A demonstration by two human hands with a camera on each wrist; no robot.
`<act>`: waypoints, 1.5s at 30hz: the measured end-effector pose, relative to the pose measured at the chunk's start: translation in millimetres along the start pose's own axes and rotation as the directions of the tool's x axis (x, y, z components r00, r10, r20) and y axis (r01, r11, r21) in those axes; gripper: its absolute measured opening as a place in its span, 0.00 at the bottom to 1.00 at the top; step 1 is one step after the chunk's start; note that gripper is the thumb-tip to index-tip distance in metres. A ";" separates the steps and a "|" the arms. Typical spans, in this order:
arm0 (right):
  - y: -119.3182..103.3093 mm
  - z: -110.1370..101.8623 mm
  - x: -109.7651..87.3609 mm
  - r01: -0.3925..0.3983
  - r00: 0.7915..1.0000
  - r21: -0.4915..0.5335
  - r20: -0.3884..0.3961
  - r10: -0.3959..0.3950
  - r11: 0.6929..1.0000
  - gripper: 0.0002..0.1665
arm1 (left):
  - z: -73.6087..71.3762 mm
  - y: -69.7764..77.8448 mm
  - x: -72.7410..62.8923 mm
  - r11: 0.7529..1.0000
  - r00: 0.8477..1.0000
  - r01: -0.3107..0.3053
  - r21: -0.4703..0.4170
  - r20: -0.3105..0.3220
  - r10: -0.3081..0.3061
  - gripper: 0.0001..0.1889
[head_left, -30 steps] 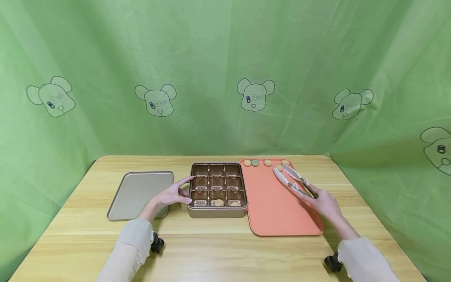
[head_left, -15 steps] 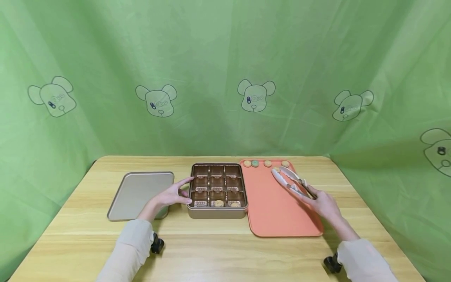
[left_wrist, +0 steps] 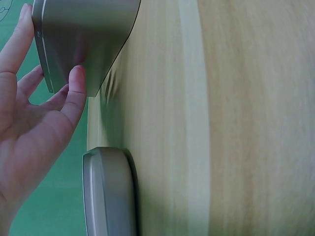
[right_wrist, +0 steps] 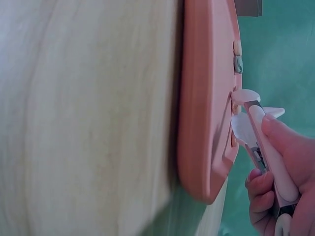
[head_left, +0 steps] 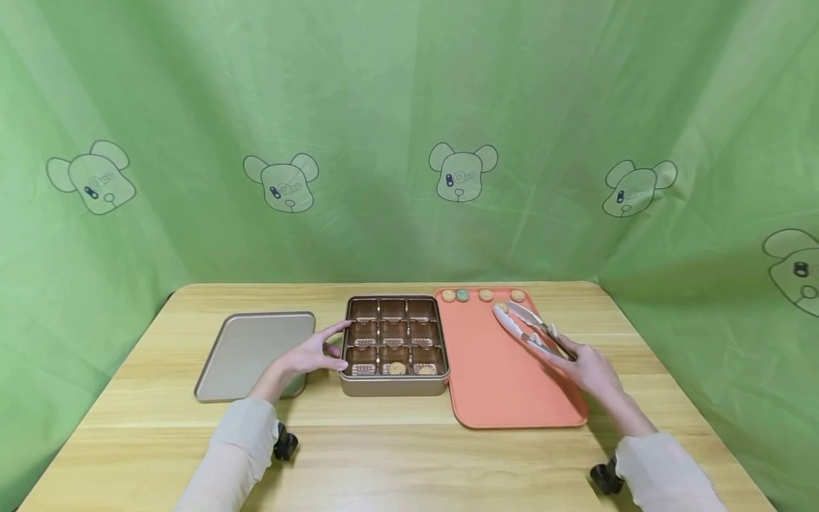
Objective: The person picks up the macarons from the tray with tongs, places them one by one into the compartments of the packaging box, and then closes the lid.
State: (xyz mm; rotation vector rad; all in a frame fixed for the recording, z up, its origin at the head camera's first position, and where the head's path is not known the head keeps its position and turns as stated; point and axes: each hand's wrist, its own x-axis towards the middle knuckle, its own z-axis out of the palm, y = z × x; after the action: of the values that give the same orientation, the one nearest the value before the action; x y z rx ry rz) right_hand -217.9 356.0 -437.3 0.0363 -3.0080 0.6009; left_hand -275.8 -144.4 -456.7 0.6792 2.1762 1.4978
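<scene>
My left hand (head_left: 311, 355) rests against the left side of a square metal tin (head_left: 393, 387), fingers spread along its wall and rim. Inside the tin, a brown insert has several compartments; one cookie (head_left: 397, 368) lies in the front middle one and another cookie (head_left: 426, 370) in the front right. My right hand (head_left: 591, 371) grips a pair of tongs (right_wrist: 268, 147) with pale tips. Between the tips, at the far end of an orange tray (head_left: 505, 387), is a round cookie (head_left: 502, 308). The right wrist view shows the tips right at the tray surface, partly hiding the cookie.
Along the tray's far edge lie a pale cookie (head_left: 448, 295), a green cookie (head_left: 463, 295) and two more pale ones. A flat metal lid (head_left: 252, 355) lies left of the tin. The tray stands directly right of the tin, and a green curtain (head_left: 384, 235) hangs behind the table.
The tong tips have shifted slightly left, and the cookie between them has moved left with them. The left hand and tin have stayed put.
</scene>
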 end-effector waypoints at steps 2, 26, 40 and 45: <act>0.8 -0.1 -0.2 0.010 1.000 -0.003 -0.004 -0.010 1.000 0.41 | 0.0 0.3 -0.1 1.000 1.000 -0.004 -0.003 0.001 0.004 0.48; 7.0 3.6 -2.6 0.248 0.969 0.174 -0.035 -0.245 0.953 0.35 | -1.9 -0.3 0.0 1.000 1.000 -0.013 -0.009 0.002 0.013 0.48; -15.2 5.8 -7.2 0.405 0.909 0.323 -0.046 -0.413 0.855 0.33 | 0.2 0.4 -0.2 1.000 1.000 0.003 0.008 -0.015 -0.003 0.47; -38.5 -5.7 -15.1 0.431 0.895 0.323 -0.035 -0.444 0.843 0.31 | -0.1 0.1 -0.3 1.000 1.000 0.009 0.020 -0.017 -0.009 0.47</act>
State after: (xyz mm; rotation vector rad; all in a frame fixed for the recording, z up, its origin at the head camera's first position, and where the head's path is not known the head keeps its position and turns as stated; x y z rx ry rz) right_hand -201.0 322.8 -418.4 0.7419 -2.7465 1.0281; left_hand -275.6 -144.7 -456.5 0.6652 2.2067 1.4838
